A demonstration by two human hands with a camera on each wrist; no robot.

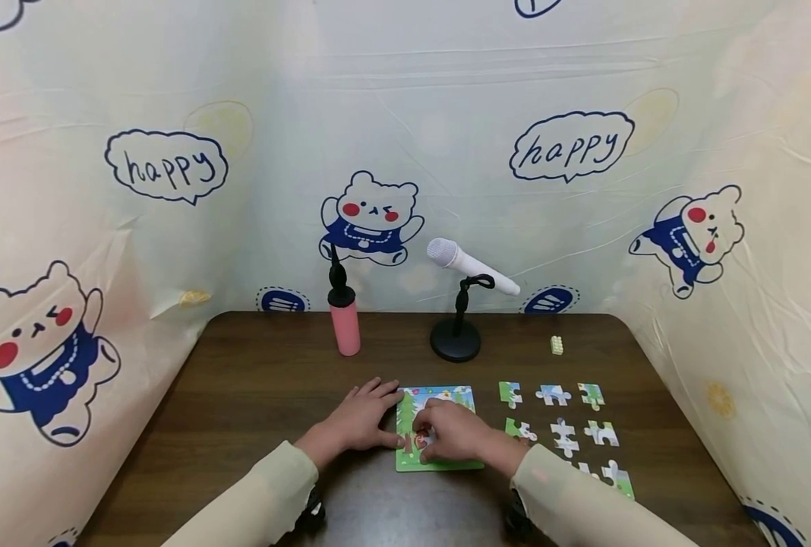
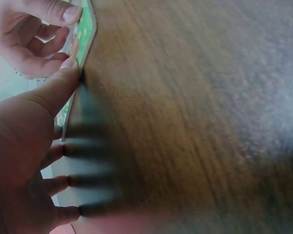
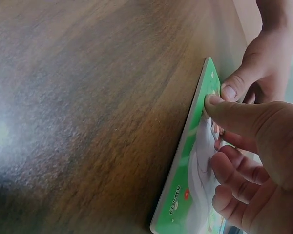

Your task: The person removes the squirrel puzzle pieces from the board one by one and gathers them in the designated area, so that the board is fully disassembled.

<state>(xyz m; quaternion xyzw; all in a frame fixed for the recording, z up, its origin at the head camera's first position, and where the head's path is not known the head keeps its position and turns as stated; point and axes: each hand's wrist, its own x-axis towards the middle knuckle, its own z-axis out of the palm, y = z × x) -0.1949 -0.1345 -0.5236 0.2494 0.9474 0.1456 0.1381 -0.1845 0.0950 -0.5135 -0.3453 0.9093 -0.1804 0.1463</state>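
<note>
A green jigsaw board (image 1: 440, 466) with a colourful printed scene lies flat on the table in the head view. My left hand (image 1: 361, 418) rests at its left side with fingers spread, the thumb touching the board's lower left edge. Over the middle of the board, my right hand (image 1: 456, 433) has its fingers curled. In the right wrist view, its thumb and forefinger pinch a small puzzle piece (image 3: 216, 127) against the board, mostly covered by the fingers. A pale grey area shows on the board beside that hand.
Loose puzzle pieces (image 1: 565, 437) lie in rows right of the board, some partly behind the right sleeve. Behind stand a pink pump bottle (image 1: 346, 327) with a black top and a white microphone (image 1: 477, 266) on a black stand (image 1: 455, 340). A pale toy brick (image 1: 556, 346) sits at back right.
</note>
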